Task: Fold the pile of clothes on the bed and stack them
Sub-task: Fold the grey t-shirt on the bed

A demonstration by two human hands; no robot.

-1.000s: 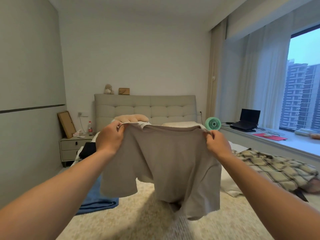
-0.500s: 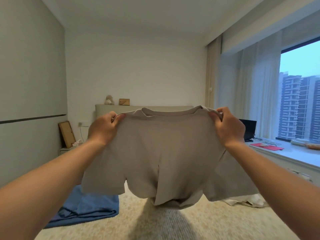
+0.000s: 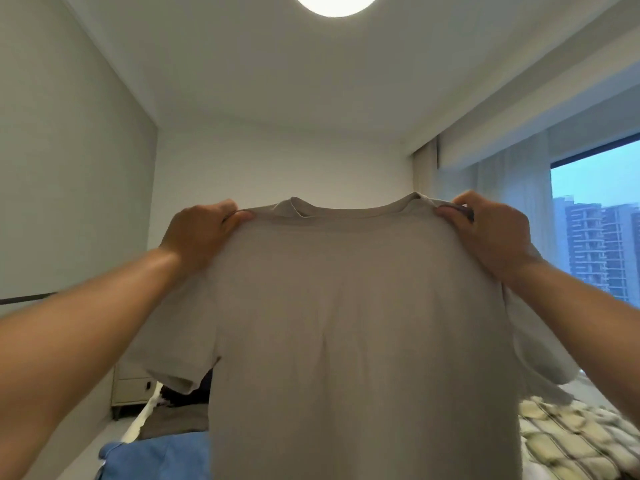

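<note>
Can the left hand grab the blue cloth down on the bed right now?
Probably not yet. The left hand is busy pinching one shoulder of the grey T-shirt, held high, with the right hand on the other. The blue cloth lies far below; it would have to let go first.

Both arms raised forward, left hand [image 3: 199, 233] and right hand [image 3: 491, 233] pinched closed.

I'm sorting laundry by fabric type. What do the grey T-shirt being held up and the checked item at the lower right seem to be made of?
Grey T-shirt: looks like a soft matte knit, probably cotton jersey. It drapes limply, with a ribbed collar and no sheen. Checked item: seems a puffy, thicker woven fabric with dark lines on cream, maybe quilted or seersucker; blur leaves this open.
</note>
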